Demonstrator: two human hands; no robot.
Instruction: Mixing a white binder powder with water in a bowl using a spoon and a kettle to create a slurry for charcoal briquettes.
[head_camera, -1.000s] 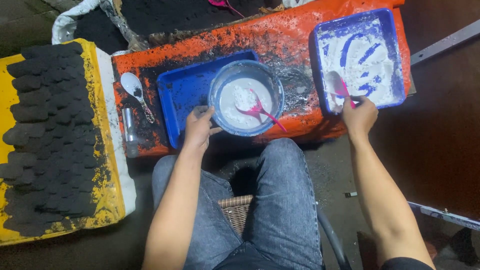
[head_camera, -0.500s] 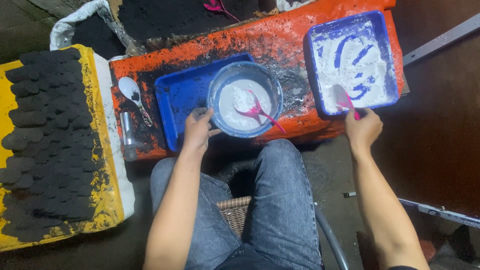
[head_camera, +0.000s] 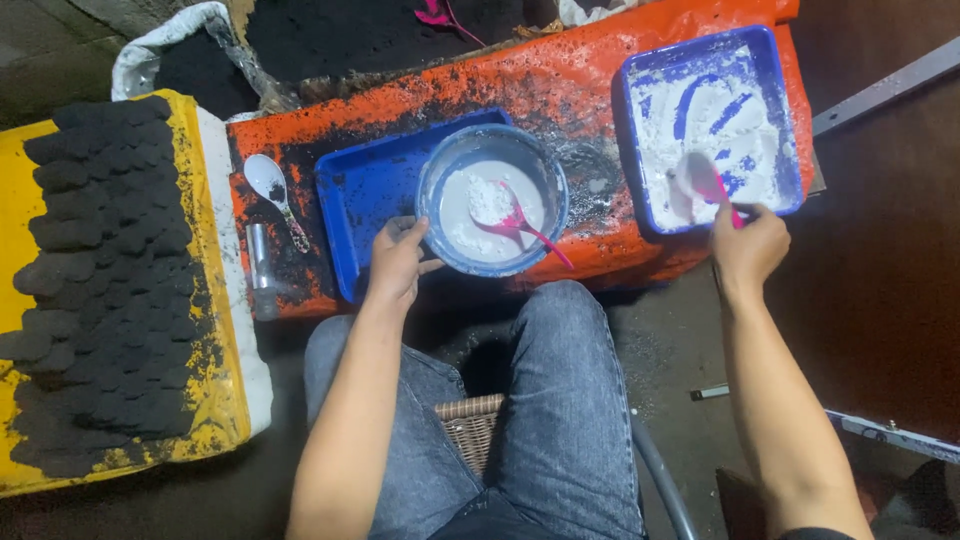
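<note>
**White powder scooped from the blue tray with a pink-handled spoon**

White powder (head_camera: 735, 120) lies spread thin across the blue tray (head_camera: 628, 130), streaked where the blue shows through, directly ahead of the right hand (head_camera: 748, 250). That hand's grip is closed around the handle of the pink-handled spoon (head_camera: 700, 180), whose bowl sits on the powder just beyond the fingers, already whitened. To do this scoop well, I judge the spoon should run low and flat along the tray floor, gathering from the thicker patches rather than the bare streaks, and lift level so nothing spills over the rim.

To the left of that grip, well apart, the left hand (head_camera: 398, 262) curls against the near rim of the round bowl (head_camera: 440, 180), thumb and fingers touching its edge but not wrapped round it. Holding the rim firmly looks wise, since the bowl rests half on a second blue tray (head_camera: 365, 190). Inside the bowl a pale mixture (head_camera: 460, 215) holds a lump of powder and another pink spoon (head_camera: 520, 225).

Further left on the orange desk (head_camera: 560, 80) lie a white spoon (head_camera: 272, 185) and a small clear tube (head_camera: 260, 262). Beyond them, dark pressed pieces (head_camera: 110, 270) cover a yellow board (head_camera: 20, 200).
</note>
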